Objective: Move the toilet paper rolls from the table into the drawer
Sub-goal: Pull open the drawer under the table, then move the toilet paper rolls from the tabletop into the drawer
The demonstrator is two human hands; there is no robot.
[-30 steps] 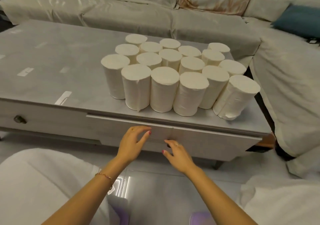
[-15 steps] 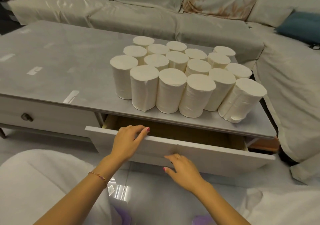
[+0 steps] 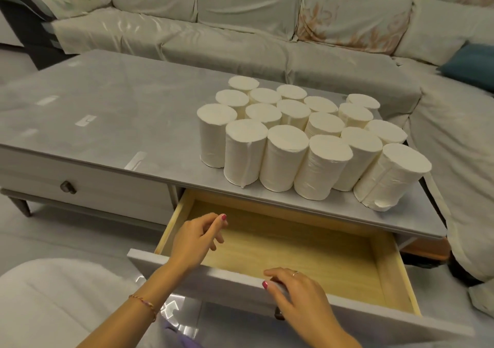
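Several white toilet paper rolls (image 3: 283,157) stand upright in a tight cluster on the right part of the grey table (image 3: 120,112). Below them the drawer (image 3: 387,272) is pulled far out, and its pale wooden inside holds nothing. My left hand (image 3: 196,236) hovers over the drawer's left side with fingers loosely curled, holding nothing. My right hand (image 3: 299,291) rests on the drawer's grey front panel, fingers over its top edge by the knob; whether it grips the knob is hidden.
A second, closed drawer with a dark knob (image 3: 68,187) sits to the left. A cream sofa (image 3: 240,26) wraps around the far and right sides of the table. A blue cushion (image 3: 470,64) lies at the right. A white padded seat (image 3: 53,299) is at lower left.
The drawer has slid out from closed to wide open. My left hand has let go of its top edge and lifted over the inside; my right hand stayed on the front panel.
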